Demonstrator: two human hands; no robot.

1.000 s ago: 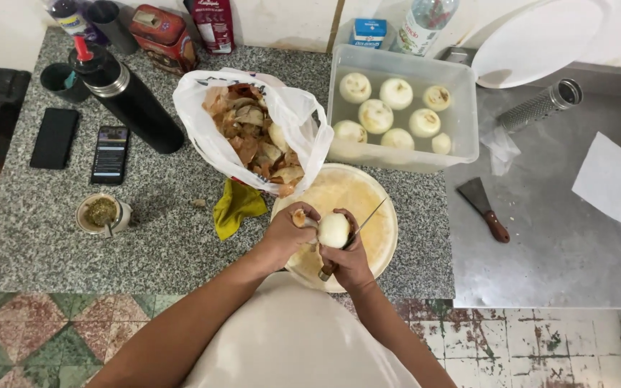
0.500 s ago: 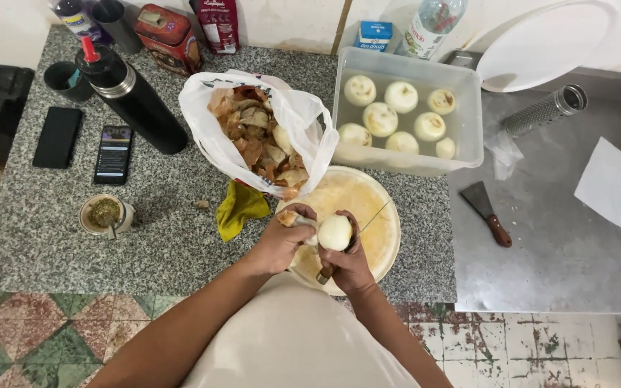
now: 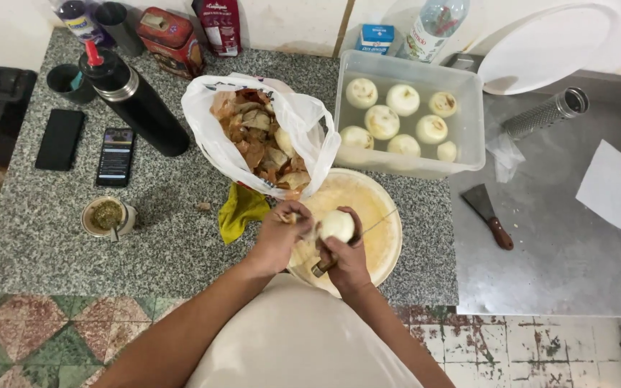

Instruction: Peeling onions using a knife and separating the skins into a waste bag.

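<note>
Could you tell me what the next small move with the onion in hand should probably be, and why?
Probably drop the strip of skin pinched in the left hand into the white bag of peels just ahead. The onion in the right hand already looks bare and white, like the peeled ones in the clear tub.

knife (image 3: pixel 323 266) handle hidden, bottle (image 3: pixel 436 25) top cropped

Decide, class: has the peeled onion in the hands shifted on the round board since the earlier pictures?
No. The onion stays over the round board's left part, below the bag of peels.
</note>
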